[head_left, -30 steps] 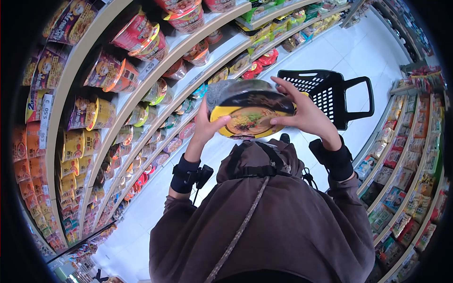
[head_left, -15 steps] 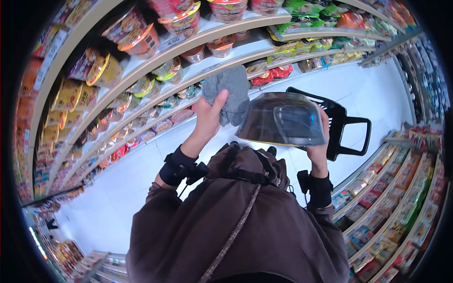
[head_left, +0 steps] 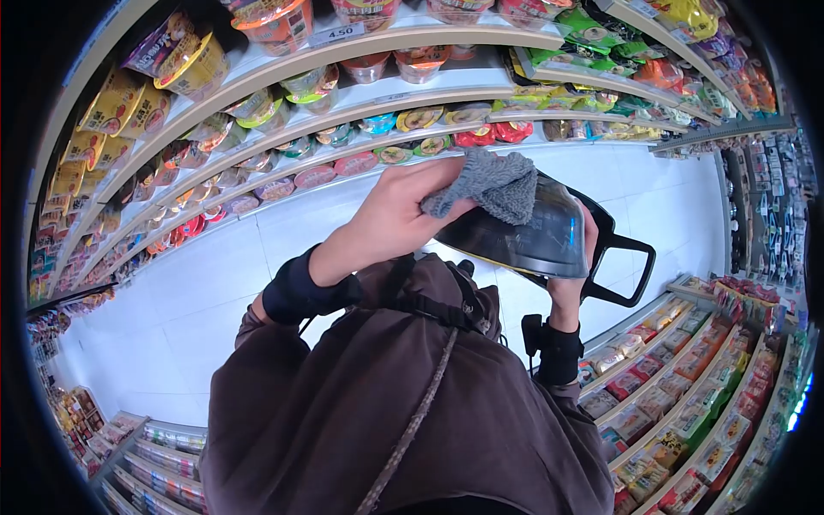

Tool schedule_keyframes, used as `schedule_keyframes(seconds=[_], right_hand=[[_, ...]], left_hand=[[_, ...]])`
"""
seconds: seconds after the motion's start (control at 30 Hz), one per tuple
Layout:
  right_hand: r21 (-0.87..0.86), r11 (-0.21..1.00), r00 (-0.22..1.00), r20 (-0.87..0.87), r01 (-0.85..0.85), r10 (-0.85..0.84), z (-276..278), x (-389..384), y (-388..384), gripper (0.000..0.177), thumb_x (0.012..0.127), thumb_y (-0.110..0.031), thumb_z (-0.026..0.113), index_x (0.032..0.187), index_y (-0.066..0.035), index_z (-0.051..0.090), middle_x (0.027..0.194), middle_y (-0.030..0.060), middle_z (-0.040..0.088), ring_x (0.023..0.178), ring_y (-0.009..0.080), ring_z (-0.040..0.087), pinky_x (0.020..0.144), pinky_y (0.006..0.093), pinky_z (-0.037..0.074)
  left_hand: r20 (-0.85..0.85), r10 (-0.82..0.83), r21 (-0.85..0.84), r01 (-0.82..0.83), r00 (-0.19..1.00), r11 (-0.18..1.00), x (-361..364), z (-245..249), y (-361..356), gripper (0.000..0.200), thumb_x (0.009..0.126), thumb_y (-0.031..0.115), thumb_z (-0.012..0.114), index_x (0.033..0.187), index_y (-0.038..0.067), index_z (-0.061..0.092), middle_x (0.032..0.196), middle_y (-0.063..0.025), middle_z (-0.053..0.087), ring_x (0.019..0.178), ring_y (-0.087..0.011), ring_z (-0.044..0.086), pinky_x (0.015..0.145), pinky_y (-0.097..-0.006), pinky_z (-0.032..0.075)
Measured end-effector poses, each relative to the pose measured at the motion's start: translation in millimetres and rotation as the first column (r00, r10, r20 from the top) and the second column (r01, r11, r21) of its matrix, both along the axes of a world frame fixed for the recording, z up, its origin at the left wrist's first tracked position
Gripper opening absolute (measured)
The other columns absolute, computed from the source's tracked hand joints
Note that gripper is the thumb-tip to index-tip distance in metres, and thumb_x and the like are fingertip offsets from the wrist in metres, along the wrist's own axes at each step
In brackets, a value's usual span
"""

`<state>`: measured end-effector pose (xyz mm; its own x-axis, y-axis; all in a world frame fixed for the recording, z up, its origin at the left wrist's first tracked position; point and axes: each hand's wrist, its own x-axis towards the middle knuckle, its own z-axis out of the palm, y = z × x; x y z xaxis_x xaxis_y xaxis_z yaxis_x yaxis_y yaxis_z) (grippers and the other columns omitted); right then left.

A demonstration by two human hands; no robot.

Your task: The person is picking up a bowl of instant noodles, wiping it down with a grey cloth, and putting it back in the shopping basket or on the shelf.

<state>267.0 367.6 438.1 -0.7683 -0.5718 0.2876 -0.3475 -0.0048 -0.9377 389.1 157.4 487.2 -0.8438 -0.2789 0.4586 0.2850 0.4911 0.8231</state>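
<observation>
My left hand [head_left: 403,210] is closed on a bunched grey cloth [head_left: 498,184], which lies against the top left of a glossy black bowl-shaped tub [head_left: 536,236]. The tub is held bottom-up, and a thin yellow edge shows along its lower rim. At the tub's right side, my right hand [head_left: 577,257] grips it with the fingers partly hidden behind. Behind the tub, lower down, is a black shopping basket [head_left: 631,266] with its handle sticking out to the right.
Curved-looking shelves [head_left: 446,39] of cup and bowl noodles run along the far side, with green bags [head_left: 592,30] at right. Another shelf of small packets [head_left: 678,386] stands at lower right. White tiled floor [head_left: 197,318] lies between them.
My left hand has moved right, bringing the cloth from beside the tub onto its surface. The tub has tilted. The whole view has shifted slightly.
</observation>
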Motion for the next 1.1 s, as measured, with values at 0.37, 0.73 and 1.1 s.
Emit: schedule_keyframes(seconds=[0.37,0.73,1.1], right_hand=[[0.020,0.996,0.997,-0.007,-0.082,0.082,4,6,-8,0.065,0.065,-0.008,0.064,0.120,-0.002,0.030,0.118,0.0124,0.036,0.109,0.0230,0.038,0.092,0.0332,0.031],[-0.048,0.999,0.996,-0.087,0.019,-0.023,-4,1,4,0.060,0.069,-0.013,0.057,0.120,0.001,0.029,0.120,0.0136,0.037,0.111,0.0212,0.038,0.093,0.0314,0.028],[-0.151,0.978,0.984,0.119,0.146,-0.129,-47,-6,33,0.059,0.072,-0.022,0.060,0.119,0.000,0.032,0.119,0.0104,0.036,0.109,0.0190,0.037,0.092,0.0330,0.030]], left_hand=[[-0.066,-0.422,-0.269,0.391,0.904,0.880,-10,21,24,0.016,0.061,-0.004,0.056,0.076,0.000,0.051,0.104,-0.0128,0.053,0.110,-0.0261,0.042,0.094,-0.0460,0.028],[-0.112,-0.378,-0.003,0.380,0.919,0.925,11,17,7,0.019,0.065,-0.001,0.055,0.083,-0.005,0.053,0.097,-0.0164,0.056,0.094,-0.0288,0.053,0.088,-0.0413,0.037],[-0.269,-0.215,-0.096,0.196,0.939,0.976,15,-18,-2,0.033,0.066,0.007,0.059,0.096,-0.005,0.054,0.099,-0.0147,0.054,0.093,-0.0251,0.050,0.079,-0.0341,0.040]])
